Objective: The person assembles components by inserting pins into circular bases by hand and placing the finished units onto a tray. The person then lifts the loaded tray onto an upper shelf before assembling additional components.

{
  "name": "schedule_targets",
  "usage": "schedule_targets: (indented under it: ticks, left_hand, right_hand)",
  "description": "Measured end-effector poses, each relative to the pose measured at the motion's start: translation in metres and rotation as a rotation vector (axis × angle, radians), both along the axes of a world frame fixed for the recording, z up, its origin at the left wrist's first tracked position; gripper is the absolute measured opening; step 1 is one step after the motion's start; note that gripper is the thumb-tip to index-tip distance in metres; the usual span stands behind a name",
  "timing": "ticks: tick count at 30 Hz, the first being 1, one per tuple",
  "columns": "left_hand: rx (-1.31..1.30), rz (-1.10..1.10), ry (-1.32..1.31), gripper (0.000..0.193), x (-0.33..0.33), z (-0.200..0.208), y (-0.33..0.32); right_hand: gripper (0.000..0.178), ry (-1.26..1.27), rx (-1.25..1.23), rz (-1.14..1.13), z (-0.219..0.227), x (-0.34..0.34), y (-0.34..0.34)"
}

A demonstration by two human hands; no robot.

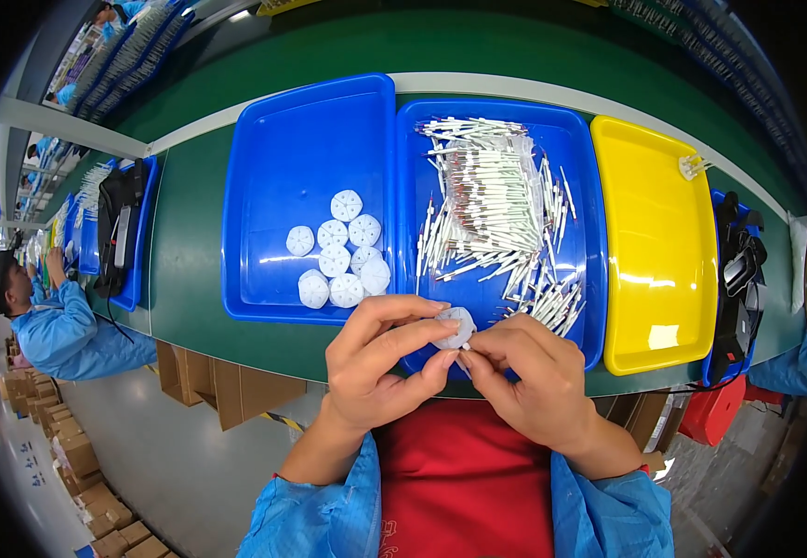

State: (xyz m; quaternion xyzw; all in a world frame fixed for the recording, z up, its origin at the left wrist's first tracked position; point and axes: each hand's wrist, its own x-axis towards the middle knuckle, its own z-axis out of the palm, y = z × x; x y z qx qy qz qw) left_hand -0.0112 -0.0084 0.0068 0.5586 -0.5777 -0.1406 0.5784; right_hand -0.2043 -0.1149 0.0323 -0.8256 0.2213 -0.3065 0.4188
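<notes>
Green worktable [185, 251], left grip [371, 358] pinching pale disc [460, 319], right grip [538, 379] pinching small white tip [465, 347] against its edge

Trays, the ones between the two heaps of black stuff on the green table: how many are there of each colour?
Blue trays: 2, one with round pale pieces and one with thin pale sticks
Yellow trays: 1
Total: 3 trays

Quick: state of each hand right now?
Left hand: closed on a round white piece.
Right hand: closed, pinching a small white part, mostly hidden, at the piece's edge.
</notes>
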Motion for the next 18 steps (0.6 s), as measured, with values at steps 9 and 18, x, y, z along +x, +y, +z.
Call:
schedule_targets:
  ticks: [9, 18]
  left_hand:
    - [-0.022, 0.018, -0.008, 0.029, -0.0031, -0.0043, 0.0031]
    - [-0.078, 0.07, -0.007, 0.034, -0.0078, -0.0096, 0.0029]
  right_hand:
    - [0.023, 0.005, -0.005, -0.007, -0.0001, 0.0, 0.001]
    - [0.022, -0.002, 0.005, -0.02, 0.0, -0.0004, 0.0023]
